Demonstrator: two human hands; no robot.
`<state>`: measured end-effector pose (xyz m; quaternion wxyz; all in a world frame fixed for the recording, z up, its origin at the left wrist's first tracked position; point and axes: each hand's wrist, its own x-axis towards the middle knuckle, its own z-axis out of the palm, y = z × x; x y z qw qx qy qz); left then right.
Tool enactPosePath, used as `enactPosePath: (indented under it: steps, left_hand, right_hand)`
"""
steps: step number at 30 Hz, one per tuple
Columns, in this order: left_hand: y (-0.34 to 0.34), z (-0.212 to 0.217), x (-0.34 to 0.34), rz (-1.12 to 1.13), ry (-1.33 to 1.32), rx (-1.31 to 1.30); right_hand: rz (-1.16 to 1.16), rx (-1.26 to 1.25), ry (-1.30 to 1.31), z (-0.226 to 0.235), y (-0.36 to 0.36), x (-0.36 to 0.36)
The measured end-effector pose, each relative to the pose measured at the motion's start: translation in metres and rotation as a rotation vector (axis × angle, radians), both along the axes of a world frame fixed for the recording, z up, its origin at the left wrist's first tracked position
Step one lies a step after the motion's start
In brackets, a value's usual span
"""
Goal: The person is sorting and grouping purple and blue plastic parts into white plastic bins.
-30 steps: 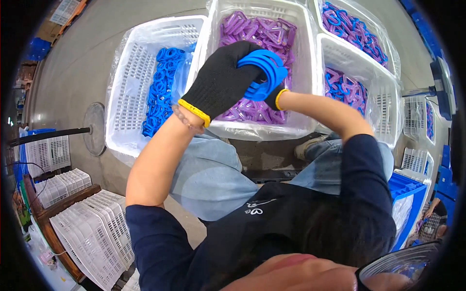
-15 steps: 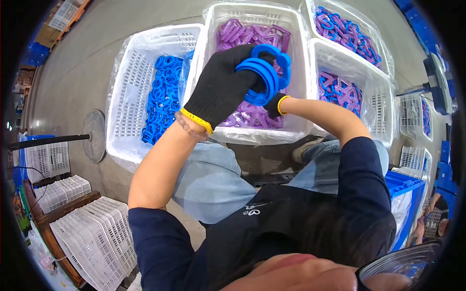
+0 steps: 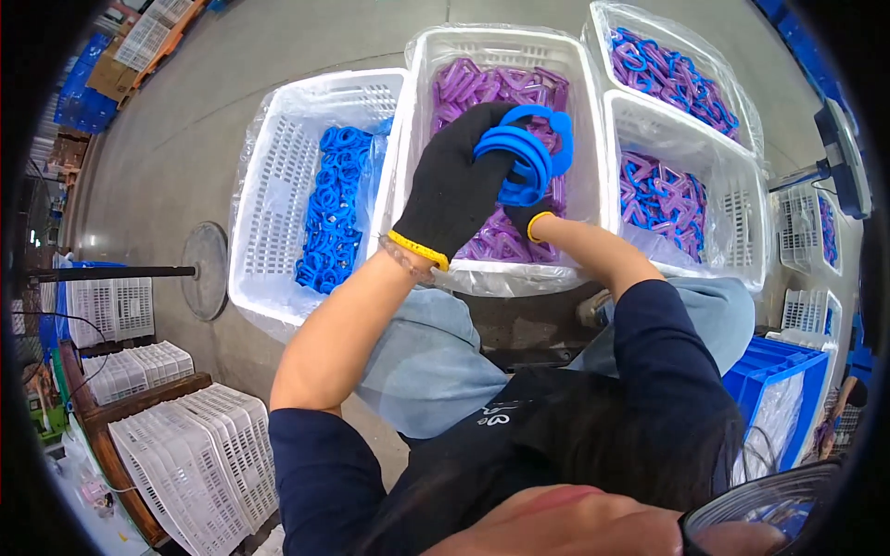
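My left hand (image 3: 452,185), in a black glove with a yellow cuff, is closed around several blue plastic rings (image 3: 517,153) stacked together, some with scalloped edges. It holds them above the middle white basket (image 3: 588,102), which is lined with clear film and filled with translucent purple triangular pieces (image 3: 505,83). Low in the same basket, just beneath the rings, is my right hand (image 3: 527,221), gloved alike and close to the purple pieces; its fingers are hidden behind the left hand and the rings. Loose blue rings (image 3: 336,199) fill part of the left basket (image 3: 269,153).
Two baskets on the right hold mixed blue and purple pieces (image 3: 663,199). Beyond them stands a scale-like display on a post (image 3: 842,157). A round base with a pole (image 3: 204,269) lies left; stacked white crates (image 3: 195,454) sit lower left, a blue crate (image 3: 779,385) lower right.
The view has shifted, so the baskets appear further right and lower. My left hand still holds the rings, bunched slightly differently. My right hand stays low in the middle basket.
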<state>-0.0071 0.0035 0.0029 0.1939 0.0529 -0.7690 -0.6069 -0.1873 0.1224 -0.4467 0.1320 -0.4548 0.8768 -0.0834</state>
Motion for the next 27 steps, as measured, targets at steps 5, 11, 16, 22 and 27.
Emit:
enactPosePath:
  steps: [5,11,16,22,27]
  left_hand:
    - [-0.003,-0.001,-0.005,0.009,0.018,-0.073]
    - [-0.010,0.001,-0.002,0.000,0.008,-0.150]
    - [-0.003,0.000,-0.005,-0.015,0.042,-0.124]
    - [0.015,0.004,-0.005,-0.061,0.038,-0.091]
    - [0.030,0.014,0.000,0.009,0.046,-0.245]
  right_hand:
    - [0.306,-0.176,-0.098,0.084,-0.009,0.000]
    - [0.301,0.018,-0.387,0.330,0.017,0.011]
    - [-0.273,-0.430,-1.120,0.428,0.064,0.024]
    - [-0.317,-0.750,-1.247,0.497,0.093,0.060]
    - [-0.252,-0.645,-0.882,0.495,0.091,0.072]
